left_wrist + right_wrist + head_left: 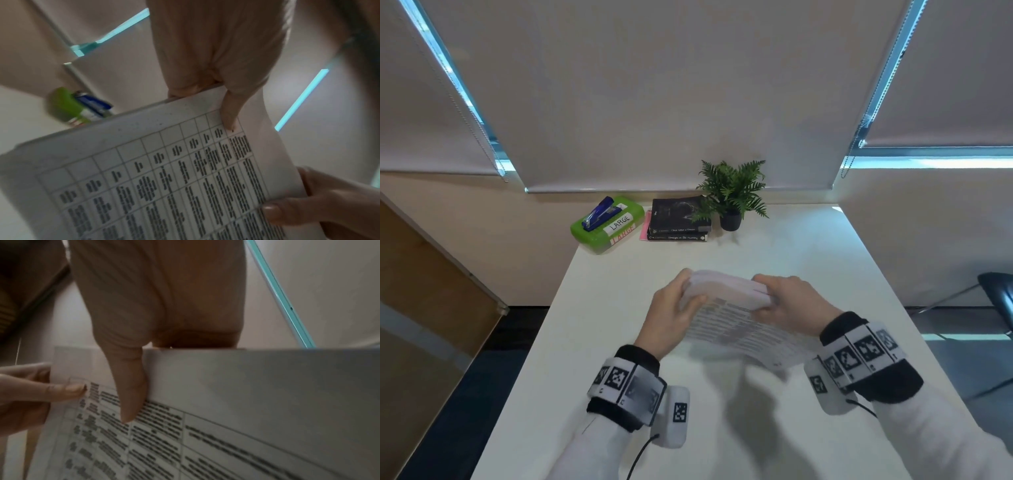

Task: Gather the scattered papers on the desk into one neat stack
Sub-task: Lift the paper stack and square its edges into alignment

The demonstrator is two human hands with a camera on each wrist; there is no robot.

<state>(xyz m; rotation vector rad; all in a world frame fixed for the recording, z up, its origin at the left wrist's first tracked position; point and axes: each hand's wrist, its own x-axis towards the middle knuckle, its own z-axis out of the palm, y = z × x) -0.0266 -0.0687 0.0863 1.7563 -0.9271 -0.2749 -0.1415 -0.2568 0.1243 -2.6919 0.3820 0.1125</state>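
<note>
- While both hands, left hand (671, 308) and right hand (791, 305), pinch the white printed paper stack (736, 322) mid-frame, squaring is under way.
- Next, I judge: tap edges on the white desk (808, 246).

The papers (736, 325) were white, printed with a black-lined grid of dark text. At eleven o'clock, a lime-green box (599, 236) bore a blue stapler (599, 212). At twelve, black books (679, 219) lay on pink sheets (644, 226), beside a green fern (732, 188) in a dark pot.

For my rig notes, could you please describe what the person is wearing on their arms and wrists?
White sleeves with black cuffs. Each wrist, behind the left hand and right hand, carries a white band of black square markers and a white camera pod with a thin black cable.
</note>
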